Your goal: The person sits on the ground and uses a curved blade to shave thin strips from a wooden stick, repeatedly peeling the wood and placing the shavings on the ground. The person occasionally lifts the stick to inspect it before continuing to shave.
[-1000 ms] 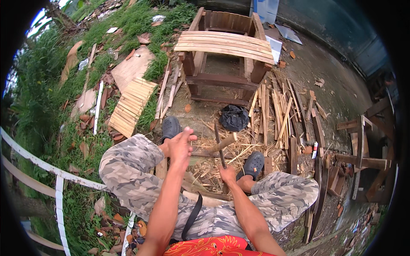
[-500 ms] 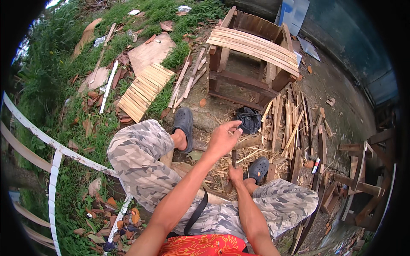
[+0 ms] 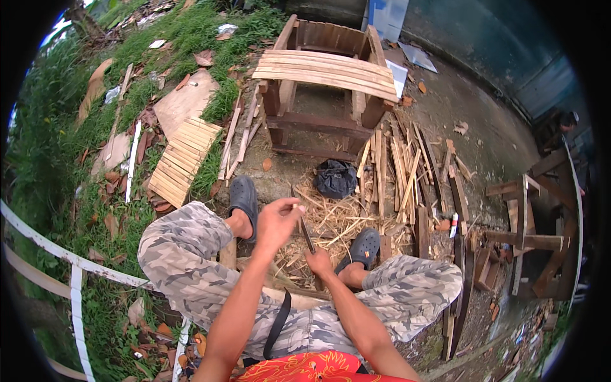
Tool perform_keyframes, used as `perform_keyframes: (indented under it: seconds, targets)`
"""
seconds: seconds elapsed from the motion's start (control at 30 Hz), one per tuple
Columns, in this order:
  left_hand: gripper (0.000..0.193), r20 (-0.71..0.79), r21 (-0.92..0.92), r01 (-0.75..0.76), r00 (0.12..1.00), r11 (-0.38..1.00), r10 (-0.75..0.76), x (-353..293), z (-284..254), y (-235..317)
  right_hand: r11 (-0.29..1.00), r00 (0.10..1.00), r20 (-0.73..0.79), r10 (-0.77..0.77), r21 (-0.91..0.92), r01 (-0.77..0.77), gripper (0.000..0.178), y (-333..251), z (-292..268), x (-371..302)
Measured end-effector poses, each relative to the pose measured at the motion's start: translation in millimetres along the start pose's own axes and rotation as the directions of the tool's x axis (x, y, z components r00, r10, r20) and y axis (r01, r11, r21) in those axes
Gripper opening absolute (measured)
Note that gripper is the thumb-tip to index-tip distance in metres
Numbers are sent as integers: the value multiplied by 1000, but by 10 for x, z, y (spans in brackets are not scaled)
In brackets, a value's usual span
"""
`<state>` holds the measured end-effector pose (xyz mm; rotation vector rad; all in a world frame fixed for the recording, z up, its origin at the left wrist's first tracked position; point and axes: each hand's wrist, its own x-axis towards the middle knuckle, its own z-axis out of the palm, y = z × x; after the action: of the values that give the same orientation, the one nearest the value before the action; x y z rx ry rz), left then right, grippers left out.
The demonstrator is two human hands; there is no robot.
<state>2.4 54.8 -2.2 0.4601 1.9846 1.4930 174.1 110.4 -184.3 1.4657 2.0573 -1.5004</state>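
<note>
My right hand (image 3: pixel 318 261) is closed around the handle of a knife (image 3: pixel 307 232), low between my knees. Its narrow dark blade points up and away, passing just right of my left hand. My left hand (image 3: pixel 280 221) is raised beside the blade, its fingers curled and thumb and fingertips brought together. A small pale spot shows at the fingertips; what they hold, if anything, is too small to make out. Beneath both hands lie pale wood shavings (image 3: pixel 331 213), spread between my feet in dark clogs (image 3: pixel 361 248).
A dark wooden frame (image 3: pixel 318 124) topped with pale slats (image 3: pixel 324 71) stands ahead. Before it sits a black plastic bag (image 3: pixel 335 178). Wood strips (image 3: pixel 407 169) lie to its right, a slatted panel (image 3: pixel 184 162) to the left. A white metal rail (image 3: pixel 102 268) runs at left.
The view has swung right, so the surroundings sit further left. My left hand's fingers have drawn together. The knife blade now tilts up-left and shows more of its length.
</note>
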Motion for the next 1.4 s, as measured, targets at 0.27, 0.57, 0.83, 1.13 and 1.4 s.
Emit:
perform_keyframes:
  seconds: [0.27, 0.57, 0.83, 1.13, 1.4]
  targets:
    - [36, 114, -230, 394, 919, 890, -378, -64, -486, -88, 989, 989, -38, -144, -44, 142, 37, -339, -14, -227]
    - [50, 73, -236, 364, 931, 901, -357, -85, -425, -295, 964, 963, -142, -230, -169, 205, 30, -185, 96, -240]
    - [42, 99, -184, 325, 945, 928, -312, -32, -332, -303, 980, 995, 26, -95, 180, 88, 34, -214, 39, -116]
    - [44, 20, -320, 221, 974, 921, -227, -108, -103, -310, 990, 984, -110, -140, -38, 137, 37, -245, 64, -115]
    - [35, 98, -245, 144, 988, 959, -123, -53, -104, -279, 979, 997, 78, 5, 205, -21, 38, -297, -39, -71]
